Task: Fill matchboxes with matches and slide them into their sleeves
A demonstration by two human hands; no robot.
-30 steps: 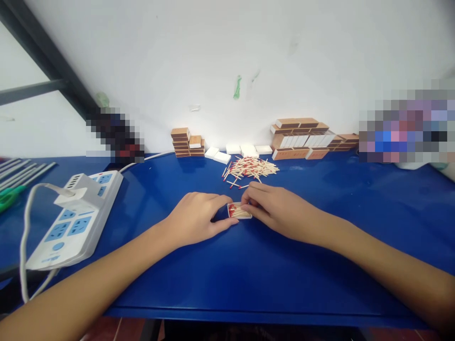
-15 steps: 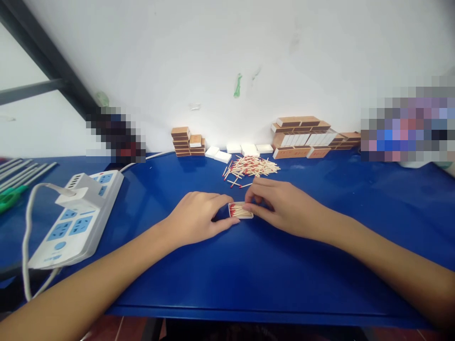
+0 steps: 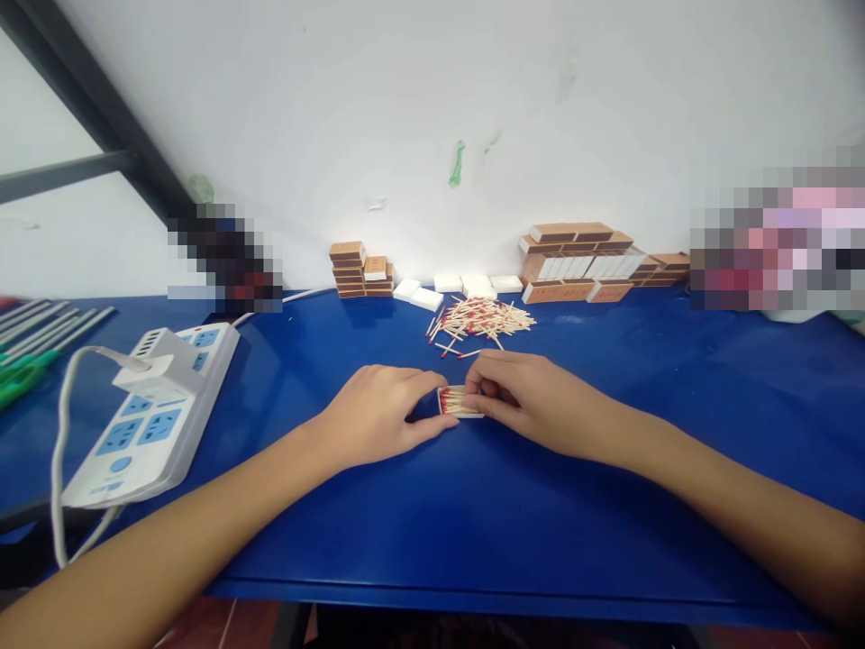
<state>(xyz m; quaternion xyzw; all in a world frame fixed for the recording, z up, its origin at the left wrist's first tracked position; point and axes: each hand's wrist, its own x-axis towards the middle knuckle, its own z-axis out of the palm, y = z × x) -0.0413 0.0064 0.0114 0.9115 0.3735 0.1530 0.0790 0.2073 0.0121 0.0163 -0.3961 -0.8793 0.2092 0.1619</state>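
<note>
A small white matchbox tray [image 3: 471,415] lies on the blue table, filled with red-tipped matches [image 3: 451,402]. My left hand [image 3: 382,410] grips its left end between thumb and forefinger. Over the tray's right part, the fingertips of my right hand [image 3: 523,392] are pinched together and touch the matches inside; whether they hold a match is hidden. Just beyond the hands lies a loose heap of matches [image 3: 483,317], with a few strays at its near edge.
White trays [image 3: 425,298] lie behind the heap. Matchboxes are stacked at the wall, a small pile [image 3: 350,270] on the left and a larger one [image 3: 574,261] on the right. A white power strip [image 3: 179,433] with a cable and green-handled tools [image 3: 27,374] occupy the left side.
My right hand has lowered slightly, its fingers now further over the matches in the tray. My left hand keeps its hold. The whole view has shifted a little.
</note>
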